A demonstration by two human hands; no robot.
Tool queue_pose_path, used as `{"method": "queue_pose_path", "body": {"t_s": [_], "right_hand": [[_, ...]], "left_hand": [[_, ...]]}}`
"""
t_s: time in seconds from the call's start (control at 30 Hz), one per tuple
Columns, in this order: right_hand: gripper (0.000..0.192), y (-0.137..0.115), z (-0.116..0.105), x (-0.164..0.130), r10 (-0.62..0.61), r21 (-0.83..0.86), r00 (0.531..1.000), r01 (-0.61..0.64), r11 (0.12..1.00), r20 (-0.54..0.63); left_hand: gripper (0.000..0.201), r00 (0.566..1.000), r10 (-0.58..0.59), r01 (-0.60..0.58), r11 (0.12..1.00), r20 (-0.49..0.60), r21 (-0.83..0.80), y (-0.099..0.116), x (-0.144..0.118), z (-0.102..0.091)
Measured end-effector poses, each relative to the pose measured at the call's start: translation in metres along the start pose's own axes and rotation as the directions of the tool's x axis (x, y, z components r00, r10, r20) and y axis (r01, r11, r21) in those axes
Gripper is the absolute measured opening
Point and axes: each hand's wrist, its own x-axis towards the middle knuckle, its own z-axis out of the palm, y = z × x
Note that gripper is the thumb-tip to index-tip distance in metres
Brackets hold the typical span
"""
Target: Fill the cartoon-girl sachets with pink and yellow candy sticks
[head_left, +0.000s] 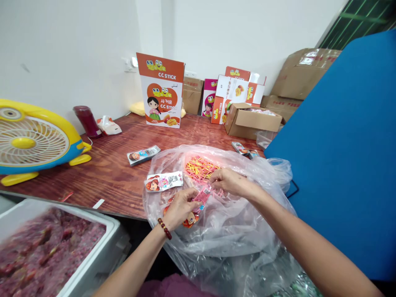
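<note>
My left hand (182, 206) is closed on a small pink printed packet (203, 194), tilted up to the right. At the packet's upper end, the fingertips of my right hand (227, 180) are pinched together; what sits between them is too small to make out. Just behind my hands, a heap of thin pink and yellow sticks (199, 167) lies in a large clear plastic bag (229, 235). Under my left hand shows a packet with a red-haired cartoon figure (190, 220), partly hidden. A stack of white printed packets (163, 182) lies on the bag's left part.
More packets (143, 155) lie on the wooden table (117, 177). A yellow fan (34, 136) stands left, above a white foam box (113, 225) of wrapped reddish pieces. Printed cartons (161, 90) and an open cardboard box (252, 123) stand behind. A blue panel (340, 165) blocks the right.
</note>
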Motion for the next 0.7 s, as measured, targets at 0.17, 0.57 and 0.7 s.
{"method": "queue_pose_path", "body": {"t_s": [0.17, 0.57, 0.7], "right_hand": [[0.014, -0.003, -0.002, 0.001, -0.098, 0.054, 0.995, 0.097, 0.994, 0.017], [0.017, 0.004, 0.018, 0.000, -0.069, 0.285, 0.987, 0.109, 0.952, -0.145], [0.018, -0.001, 0.009, -0.002, 0.159, 0.601, 0.915, 0.107, 0.792, -0.372]], "left_hand": [[0.017, 1.000, -0.024, 0.025, 0.999, 0.013, -0.040, -0.007, 0.002, -0.002], [0.016, 0.996, -0.066, 0.073, 0.991, 0.065, -0.110, -0.003, 0.003, 0.000], [0.027, 0.989, -0.122, 0.139, 0.962, 0.087, -0.235, -0.003, 0.002, -0.002]]}}
